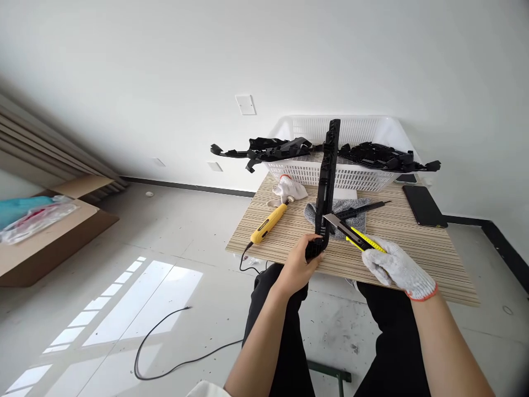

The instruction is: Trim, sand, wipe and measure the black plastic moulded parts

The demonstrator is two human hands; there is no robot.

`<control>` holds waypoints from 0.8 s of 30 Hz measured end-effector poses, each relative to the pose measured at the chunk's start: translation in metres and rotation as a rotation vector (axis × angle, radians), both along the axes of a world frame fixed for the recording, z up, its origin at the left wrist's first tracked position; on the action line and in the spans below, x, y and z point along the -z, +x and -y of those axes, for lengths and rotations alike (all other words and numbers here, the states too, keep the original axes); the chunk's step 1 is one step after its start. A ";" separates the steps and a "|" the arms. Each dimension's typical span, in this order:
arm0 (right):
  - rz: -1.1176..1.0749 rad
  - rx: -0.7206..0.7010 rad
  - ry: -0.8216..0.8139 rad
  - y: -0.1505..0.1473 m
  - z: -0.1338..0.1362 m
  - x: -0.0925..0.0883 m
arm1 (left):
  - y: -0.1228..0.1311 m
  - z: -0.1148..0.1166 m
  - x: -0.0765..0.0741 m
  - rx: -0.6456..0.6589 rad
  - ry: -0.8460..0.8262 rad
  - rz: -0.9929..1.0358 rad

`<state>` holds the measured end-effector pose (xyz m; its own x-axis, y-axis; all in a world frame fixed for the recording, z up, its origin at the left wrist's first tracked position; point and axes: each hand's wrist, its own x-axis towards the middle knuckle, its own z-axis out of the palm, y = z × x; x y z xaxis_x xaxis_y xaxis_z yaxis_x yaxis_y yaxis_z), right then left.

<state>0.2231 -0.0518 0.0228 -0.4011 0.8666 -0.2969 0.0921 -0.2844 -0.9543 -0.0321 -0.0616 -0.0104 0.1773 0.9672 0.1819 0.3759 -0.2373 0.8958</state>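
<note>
My bare left hand (298,266) is closed round the lower end of a long black plastic part (327,176), which stands almost upright over the small wooden table (413,242). My right hand (395,268), in a white knit glove, grips a yellow utility knife (359,236). The knife's blade is extended and its tip rests against the black part just above my left hand. A grey cloth (359,218) lies on the table behind the part.
A white basket (351,171) at the table's back holds several black plastic parts. A yellow-handled tool (268,220) and a white glove (289,188) lie at the left, a black phone (424,205) at the right. A cardboard box (49,231) and a cable (165,353) are on the floor.
</note>
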 end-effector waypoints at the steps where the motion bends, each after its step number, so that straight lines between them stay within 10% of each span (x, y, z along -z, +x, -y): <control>1: 0.020 0.028 -0.019 0.000 0.001 0.001 | -0.001 0.000 0.000 0.002 -0.005 0.001; 11: 0.449 0.410 0.124 0.005 -0.009 0.015 | -0.004 -0.005 -0.006 0.031 -0.063 0.034; 24: 0.455 0.121 0.055 0.020 -0.009 0.013 | 0.000 -0.007 -0.006 -0.043 -0.059 0.022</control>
